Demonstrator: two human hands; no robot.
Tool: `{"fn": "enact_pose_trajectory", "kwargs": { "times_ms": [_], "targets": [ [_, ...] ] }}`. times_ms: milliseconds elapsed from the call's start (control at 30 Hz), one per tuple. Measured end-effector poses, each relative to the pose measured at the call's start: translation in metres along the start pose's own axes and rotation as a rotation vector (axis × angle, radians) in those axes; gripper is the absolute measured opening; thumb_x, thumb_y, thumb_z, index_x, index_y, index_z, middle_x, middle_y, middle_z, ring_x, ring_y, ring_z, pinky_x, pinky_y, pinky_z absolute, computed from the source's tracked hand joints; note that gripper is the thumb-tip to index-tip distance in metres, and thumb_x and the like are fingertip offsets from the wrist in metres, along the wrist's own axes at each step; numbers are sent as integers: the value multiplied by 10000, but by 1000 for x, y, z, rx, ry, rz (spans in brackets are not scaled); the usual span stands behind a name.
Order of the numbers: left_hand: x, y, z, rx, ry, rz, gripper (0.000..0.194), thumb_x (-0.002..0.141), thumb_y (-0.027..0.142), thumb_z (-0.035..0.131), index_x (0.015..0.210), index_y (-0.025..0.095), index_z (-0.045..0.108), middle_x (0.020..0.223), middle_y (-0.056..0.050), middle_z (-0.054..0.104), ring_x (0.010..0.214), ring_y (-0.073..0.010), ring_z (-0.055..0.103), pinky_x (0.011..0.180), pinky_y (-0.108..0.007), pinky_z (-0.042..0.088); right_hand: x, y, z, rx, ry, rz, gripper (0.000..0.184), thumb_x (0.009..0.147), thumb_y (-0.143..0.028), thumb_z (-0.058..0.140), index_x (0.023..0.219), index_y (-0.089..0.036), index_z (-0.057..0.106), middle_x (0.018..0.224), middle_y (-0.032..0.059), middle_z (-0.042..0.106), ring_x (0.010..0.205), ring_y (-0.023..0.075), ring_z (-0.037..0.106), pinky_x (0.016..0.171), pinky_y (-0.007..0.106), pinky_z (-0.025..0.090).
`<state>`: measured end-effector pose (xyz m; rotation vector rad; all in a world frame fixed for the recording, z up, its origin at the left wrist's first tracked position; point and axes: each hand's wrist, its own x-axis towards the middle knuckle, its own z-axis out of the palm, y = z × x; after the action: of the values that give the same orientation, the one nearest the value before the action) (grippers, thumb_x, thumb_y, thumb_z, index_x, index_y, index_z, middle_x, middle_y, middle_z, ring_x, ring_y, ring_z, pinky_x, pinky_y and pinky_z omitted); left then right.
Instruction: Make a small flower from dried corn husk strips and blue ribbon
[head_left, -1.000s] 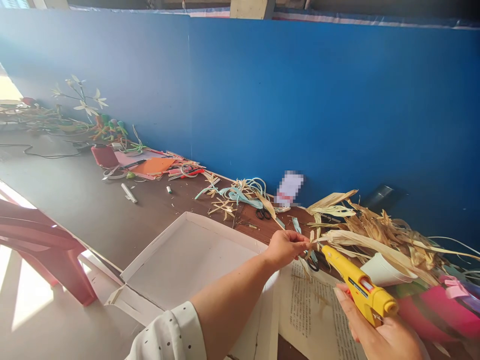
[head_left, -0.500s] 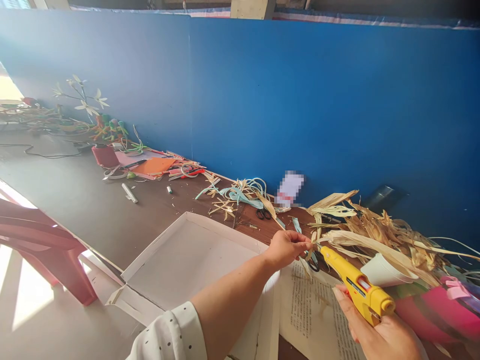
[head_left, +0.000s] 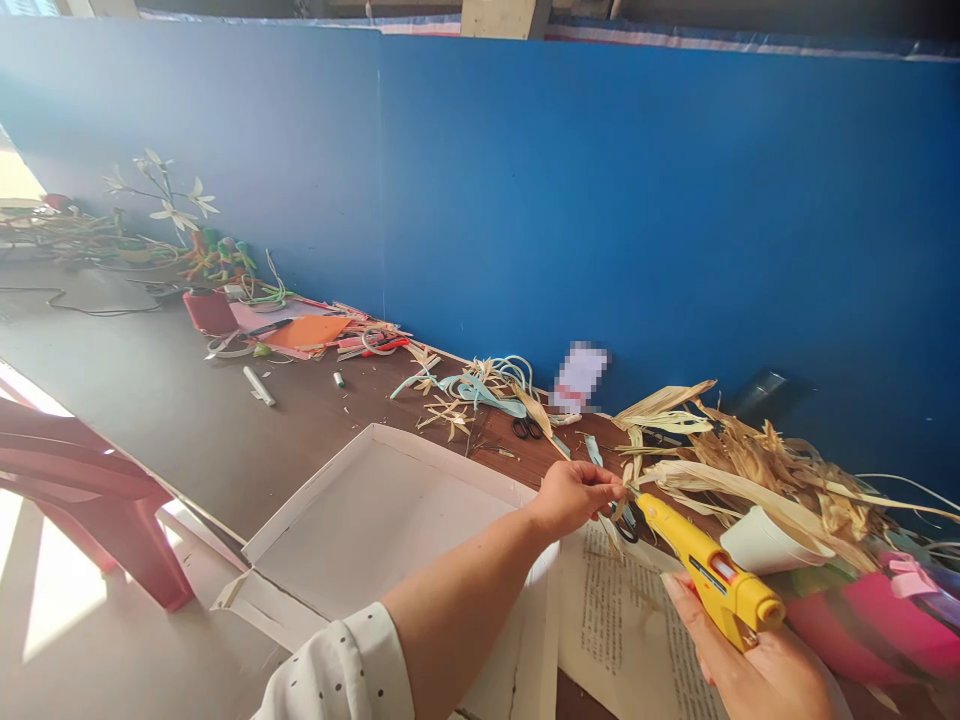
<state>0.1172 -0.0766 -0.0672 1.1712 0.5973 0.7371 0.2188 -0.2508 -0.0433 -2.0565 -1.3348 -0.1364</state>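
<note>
At far left, 1 pink chair (head_left: 82,490) is seen beside the table (head_left: 176,395), on which a shallow white box (head_left: 390,520) is placed. By the left hand (head_left: 571,497), a pale husk piece (head_left: 628,492) is pinched between thumb and fingers, close to the tip of a yellow glue gun (head_left: 691,545). The gun is gripped in the right hand (head_left: 761,672), near piled dried husks (head_left: 784,465).

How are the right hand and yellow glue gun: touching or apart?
Touching: the head view shows the right hand gripping the yellow glue gun by its handle.
</note>
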Motion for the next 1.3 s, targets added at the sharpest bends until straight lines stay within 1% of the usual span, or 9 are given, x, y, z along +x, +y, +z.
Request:
{"fn": "enact_pose_trajectory", "kwargs": {
  "times_ms": [167,300,433,600,767,933,1100,1233,1300],
  "targets": [
    [1,-2,0,-4,-2,12,149,689,237,674,769,111,687,555,25,525,493,-42,442,467,-168,351,3,0,1,31,1,-66,398,727,-621,562,655,-233,610,583,51,616,529,198,605,444,259,450],
    [2,-2,-1,-12,-6,19,171,681,260,689,766,111,685,551,24,523,498,-48,444,468,-175,353,4,-3,-1,10,12,-61,393,726,-615,564,629,-235,602,559,48,599,512,196,596,455,262,454],
    [2,-2,-1,-13,-7,18,240,653,319,725,764,111,682,556,26,522,499,-47,439,469,-182,356,4,-4,-2,-33,4,-42,397,734,-614,550,663,-231,626,564,56,601,501,206,593,442,273,448],
    [1,-1,0,-16,-6,16,245,649,321,730,759,109,676,562,27,523,501,-46,445,467,-181,356,4,-2,0,-41,16,-36,385,754,-598,533,721,-230,640,659,77,650,623,232,645,492,268,477],
    [1,-1,0,-17,-6,21,250,646,323,727,762,106,679,561,25,522,499,-47,443,464,-180,356,5,-2,0,-48,11,-53,389,753,-599,532,686,-232,643,567,57,610,506,208,605,425,265,443],
    [3,-3,-1,-14,-11,30,284,632,345,733,773,104,683,562,21,526,500,-49,443,464,-178,356,3,-1,-1,-45,17,-76,429,749,-635,545,636,-227,613,569,52,618,511,197,607,442,251,448],
    [2,-2,-1,-24,-14,27,290,630,346,738,778,102,685,561,21,523,499,-47,442,466,-176,354,0,3,-1,-94,-2,-79,461,779,-651,495,618,-239,628,515,37,590,432,177,563,402,241,428],
    [1,0,-1,-30,-6,18,268,642,327,735,777,101,685,553,22,523,496,-47,442,466,-175,351,2,-1,-1,-82,34,-154,436,796,-611,491,669,-227,654,569,61,618,494,193,595,428,244,440],
    [1,0,-1,-35,-6,18,256,645,316,733,773,100,682,552,22,524,495,-46,443,462,-173,348,4,-3,-1,-72,36,-190,433,807,-594,473,675,-225,658,555,59,606,487,188,590,435,244,441]
  ]
}}
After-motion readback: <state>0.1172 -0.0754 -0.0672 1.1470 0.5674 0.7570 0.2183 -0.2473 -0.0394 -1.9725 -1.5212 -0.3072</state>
